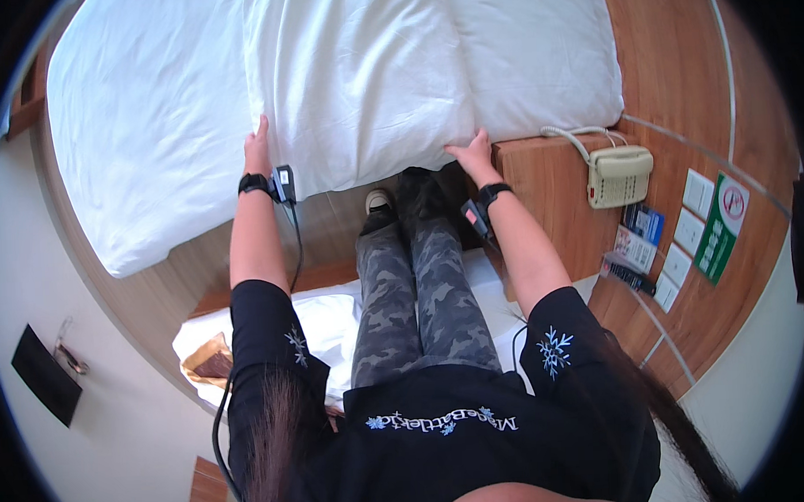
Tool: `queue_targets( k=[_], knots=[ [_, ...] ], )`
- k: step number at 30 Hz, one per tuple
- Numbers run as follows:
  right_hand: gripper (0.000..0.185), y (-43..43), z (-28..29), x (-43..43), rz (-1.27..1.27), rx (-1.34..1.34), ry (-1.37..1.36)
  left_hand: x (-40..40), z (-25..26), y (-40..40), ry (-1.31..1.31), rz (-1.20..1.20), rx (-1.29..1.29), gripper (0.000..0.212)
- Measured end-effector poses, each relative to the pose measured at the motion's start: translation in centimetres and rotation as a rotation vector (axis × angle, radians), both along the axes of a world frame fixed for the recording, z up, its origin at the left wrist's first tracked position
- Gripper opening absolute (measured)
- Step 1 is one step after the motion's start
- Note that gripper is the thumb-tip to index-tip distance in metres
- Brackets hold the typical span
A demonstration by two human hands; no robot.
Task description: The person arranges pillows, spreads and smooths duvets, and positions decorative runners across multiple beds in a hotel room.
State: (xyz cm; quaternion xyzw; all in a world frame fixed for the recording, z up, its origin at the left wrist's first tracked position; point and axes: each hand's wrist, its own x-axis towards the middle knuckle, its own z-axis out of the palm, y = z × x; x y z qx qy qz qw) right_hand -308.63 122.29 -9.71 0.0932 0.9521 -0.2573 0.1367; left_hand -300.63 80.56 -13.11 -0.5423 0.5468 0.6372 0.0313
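Observation:
A white duvet (370, 86) lies over the bed in front of me, with lengthwise folds and creases. My left hand (257, 150) grips a fold of it left of the middle, thumb up along the cloth. At the duvet's near edge, close to the wooden nightstand, my right hand (473, 157) holds the fabric with thumb and forefinger spread. Cloth hides some fingers of both hands. Between my hands the near edge hangs down over the side of the bed.
A beige corded telephone (620, 176) sits on the wooden nightstand (540, 200) at right. Beyond are a remote control (629, 276), wall switches (677, 264) and a green sign (723, 228). Behind my legs, white bedding (328, 326) carries a brown-and-gold item (210, 364). A dark screen (46, 375) hangs at left.

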Motion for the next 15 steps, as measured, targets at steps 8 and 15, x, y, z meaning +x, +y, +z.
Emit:
queue_targets(
  k=[8, 15],
  knots=[
    [0.036, -6.1, 0.4, -5.4, 0.244, 0.154, -0.532, 1.0, -3.6, -13.4, -0.015, -0.039, -0.468, 0.037],
    [0.054, -7.7, -3.9, -4.0, 0.242, 0.069, -0.363, 1.1, -4.5, -12.4, 0.163, 0.047, 0.162, 0.048]
  ],
)
